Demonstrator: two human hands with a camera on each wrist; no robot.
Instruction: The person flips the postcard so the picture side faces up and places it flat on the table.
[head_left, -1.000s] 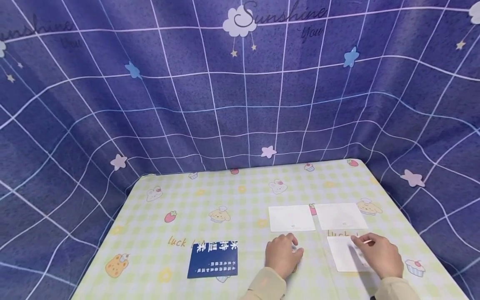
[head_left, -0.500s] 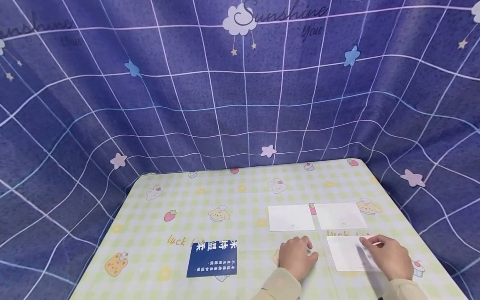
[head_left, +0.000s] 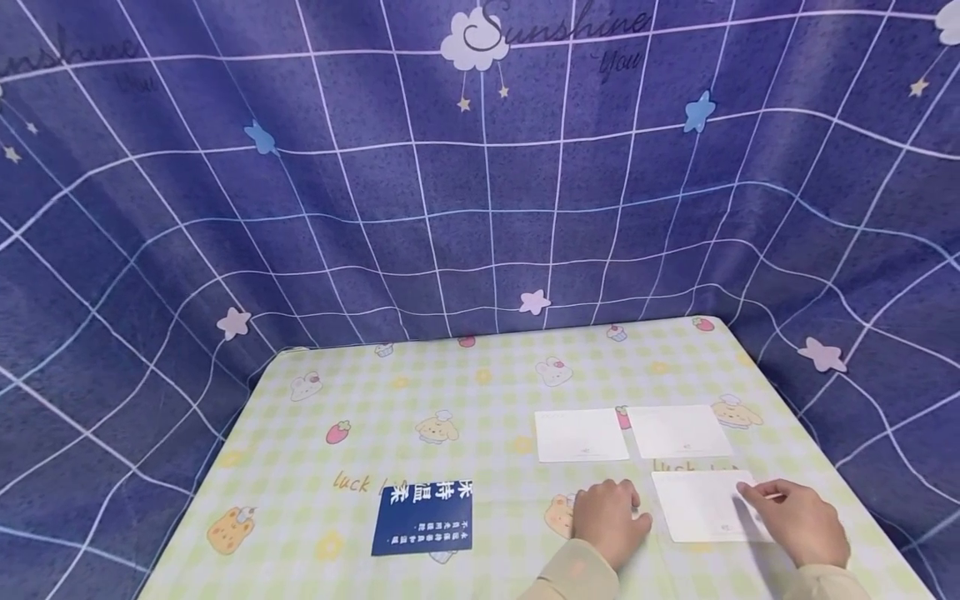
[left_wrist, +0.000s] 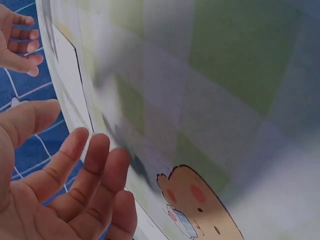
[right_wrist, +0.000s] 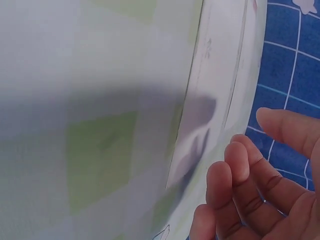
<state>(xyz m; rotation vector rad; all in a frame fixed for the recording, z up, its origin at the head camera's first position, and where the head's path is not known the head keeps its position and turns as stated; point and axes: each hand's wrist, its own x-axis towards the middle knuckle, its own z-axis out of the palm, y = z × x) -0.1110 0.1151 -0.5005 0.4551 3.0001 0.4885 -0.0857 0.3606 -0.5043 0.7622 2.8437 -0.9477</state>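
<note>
My left hand (head_left: 611,521) hovers low over the cloth, left of a white card (head_left: 705,500). In the left wrist view its fingers (left_wrist: 75,195) are loosely bent and the thumb stands apart, with nothing between them. Over the right part of that card is my right hand (head_left: 806,521), casting a shadow on it. The right wrist view shows its fingers (right_wrist: 260,185) relaxed and its thumb apart, holding nothing. Two more white cards, a left one (head_left: 581,442) and a right one (head_left: 678,433), lie side by side just behind. A dark blue card (head_left: 423,529) with white characters lies farther left.
The table is covered by a green-and-white checked cloth (head_left: 495,400) printed with cartoon animals, strawberries and cupcakes. Behind it and at both sides hangs a blue curtain (head_left: 420,183) with a white grid and stars.
Both hands have shifted to the right, the left one farther, uncovering a printed bear on the cloth. More of the near white card shows. The cards lie where they were.
</note>
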